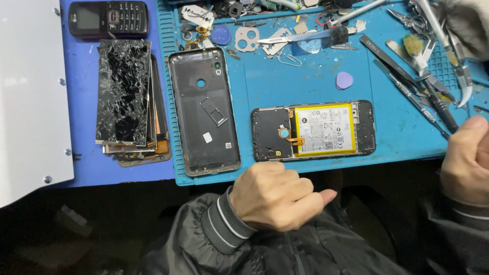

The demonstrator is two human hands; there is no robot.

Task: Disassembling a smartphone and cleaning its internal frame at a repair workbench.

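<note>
Opened phone lying flat, back off, near the front edge of the blue mat on the worktop. Yellow-labelled battery filling the right part of the frame; dark board cover on the left with a small orange flex ribbon running across to the battery.

Left hand just in front of the phone, off the mat, curled into a loose fist, thumb out to the right, holding nothing visible. Right hand at the right edge of view, fingers folded in; cannot tell whether anything is pinched inside. Tips of dark tweezers and other slim tools lying close above it.

Handling judgement: light, thin, rigid at the outer frame, but fragile inside. Battery likely a soft pouch, not to be bent, poked or pried with metal. Flex ribbon easy to tear; best kept clear of fingertips. Safest hold probably along the long edges of the frame, pinched between thumb and fingers, or pressed down flat at the corners. Smooth frame on a smooth mat, likely to slide if pushed sideways.

Removed back cover lying inside-up to the left of the phone, well apart from it. Stack of shattered screens further left, off the mat. Lilac pick above the phone.
</note>
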